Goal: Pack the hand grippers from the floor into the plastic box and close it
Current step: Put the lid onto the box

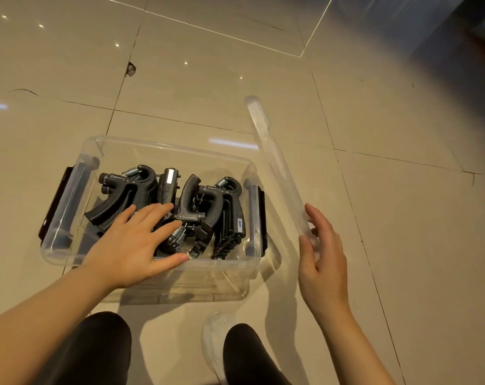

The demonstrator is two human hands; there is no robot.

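A clear plastic box (163,147) stands on the tiled floor with black latches on its left and right ends. Inside lie several black hand grippers (130,187) with metal springs. My left hand (135,240) reaches over the near rim, fingers straight and spread, resting on the grippers near the middle. To the right of the box, the clear lid (274,165) stands on edge, tilted. My right hand (321,251) holds its near end, thumb on one face and fingers on the other.
Glossy beige floor tiles (374,120) surround the box. My dark-trousered knees (96,348) and a white shoe (213,337) are just below the box. A chipped spot (130,69) marks a tile joint at the far left.
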